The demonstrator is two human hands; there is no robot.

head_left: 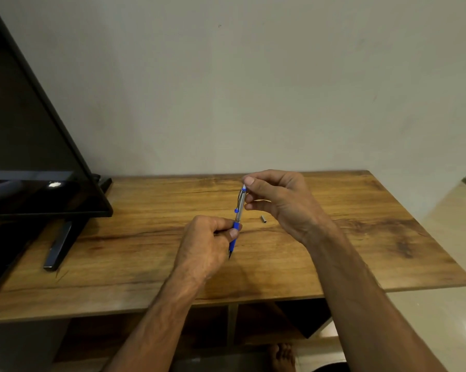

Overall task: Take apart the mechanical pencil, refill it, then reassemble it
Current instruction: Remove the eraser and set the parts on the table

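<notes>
The wooden table (334,251) fills most of what I see, its far edge against a plain wall (253,89). On its left end stands a big black screen (25,157), tilted across the corner, with 1 dark stand foot (58,248) reaching toward me over the wood. Under the tabletop there are 2 open compartments (266,318) side by side; they are too dark for me to tell what is in them. My bare foot (281,355) shows on the pale floor below.

Both my forearms come up from the bottom edge over the near part of the table. My left hand (207,237) is curled round the blue grip of the mechanical pencil (239,210), holding it nearly upright above the middle of the table, dark tip down. My right hand (277,200) is raised beside it, thumb and fingertips closed narrowly on the pencil's white top end. The silver barrel and clip show between my 2 hands.

A small metal cap (264,219) lies on the wood just beside the pencil, under my right palm, touching neither hand
</notes>
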